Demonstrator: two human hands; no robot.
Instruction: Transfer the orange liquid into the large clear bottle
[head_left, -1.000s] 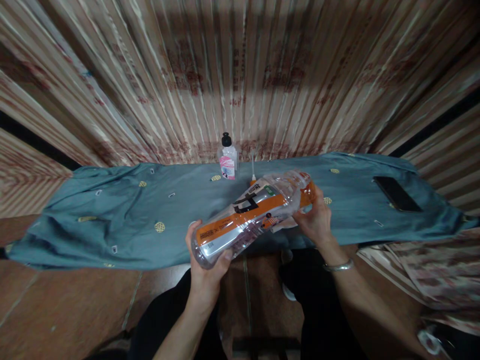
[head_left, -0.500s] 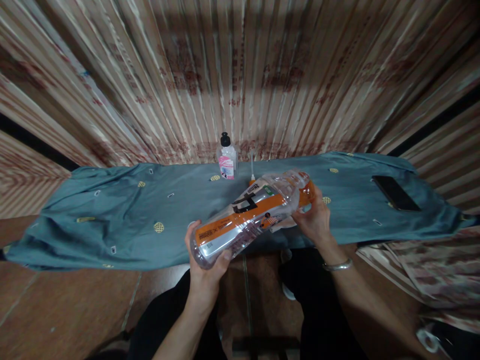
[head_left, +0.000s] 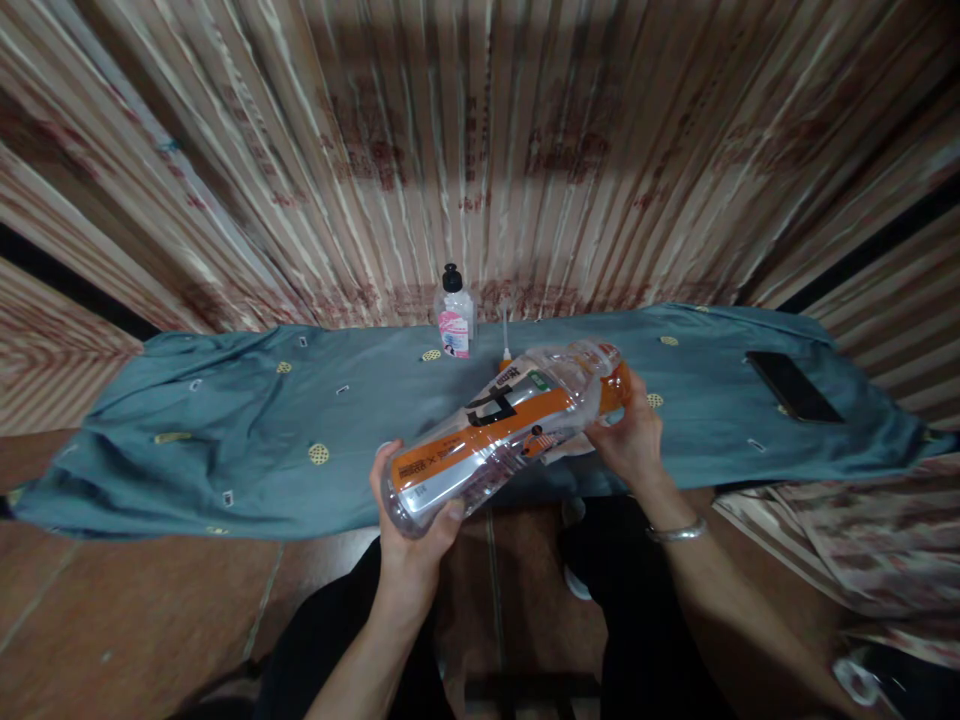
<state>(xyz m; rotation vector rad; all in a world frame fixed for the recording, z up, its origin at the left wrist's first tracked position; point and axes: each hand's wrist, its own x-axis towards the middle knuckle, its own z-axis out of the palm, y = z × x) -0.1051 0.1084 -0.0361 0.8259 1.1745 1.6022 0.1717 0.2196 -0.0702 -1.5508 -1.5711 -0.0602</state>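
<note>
Hands on the plastic bottle (head_left: 502,435), folks: big, clear, orange label, lying on a slant in the air just in front of the pump bottle (head_left: 454,320) and a shade to its right. The left hand (head_left: 412,535) has the base, its grip wrapped under and around it, thumb pressed on the near side. The right hand (head_left: 634,440) has the neck end, its grip closed on the orange top, which sits higher and nearer the pump bottle than the base does. There's a silver bangle (head_left: 677,532) on that wrist. The pump bottle stands upright, black cap on, at the back edge of the desk (head_left: 225,440), which is draped in blue-green cloth. A black phone (head_left: 795,388) lies flat, well off to the pump bottle's right. A striped curtain (head_left: 525,150) hangs right behind the pump bottle.
</note>
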